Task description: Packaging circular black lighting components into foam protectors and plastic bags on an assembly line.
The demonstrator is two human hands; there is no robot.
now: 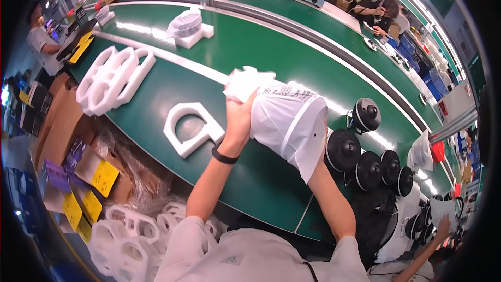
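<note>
My left hand (240,120), with a black band at its wrist, is closed around the crumpled end of a white plastic bag (284,117). The bag hangs over the green bench with dark print along its upper side; what it contains does not show. My right forearm reaches up to the bag's other side, where the bag hides most of that hand and its fingers. A white foam frame (210,131) with a round opening lies on the bench below my left hand. Right of the bag stand several black round domed devices (343,150) with pale rims.
More foam frames (125,81) lean together at the bench's left. A wrapped item sits in a foam piece (189,36) on the green conveyor belt (250,31). Lower left are loose foam frames (125,250) and yellow-flapped boxes (104,177). A co-worker's arm (430,243) reaches in at right.
</note>
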